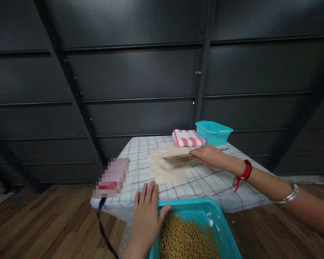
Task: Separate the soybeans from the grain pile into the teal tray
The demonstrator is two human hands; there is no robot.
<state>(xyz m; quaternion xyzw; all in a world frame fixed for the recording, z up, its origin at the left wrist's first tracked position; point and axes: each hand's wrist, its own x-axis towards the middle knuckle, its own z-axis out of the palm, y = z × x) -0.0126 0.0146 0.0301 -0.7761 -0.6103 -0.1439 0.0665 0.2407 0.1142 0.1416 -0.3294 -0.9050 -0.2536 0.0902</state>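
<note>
My right hand (207, 154) is closed on one end of a thin, flat brown piece (179, 158); its exact kind is hard to make out. The piece slants over a pale, fine-grained heap (162, 169) spread on the checked cloth, its lower edge at the grains. My left hand (147, 212) lies with its fingers stretched forward, a ring on one of them. Its thumb rests at the near-left rim of a turquoise tub (198, 203). Inside that tub are many small, round, yellowish-brown beans (187, 237), partly cut off by the frame's bottom edge.
The white checked cloth (136, 147) covers the table. At the back right stand a folded pink-and-white striped towel (187, 138) and a second turquoise tub (213, 133). A blurred pink flat object (113, 174) lies at the left edge, a black strap (104, 230) hanging from it.
</note>
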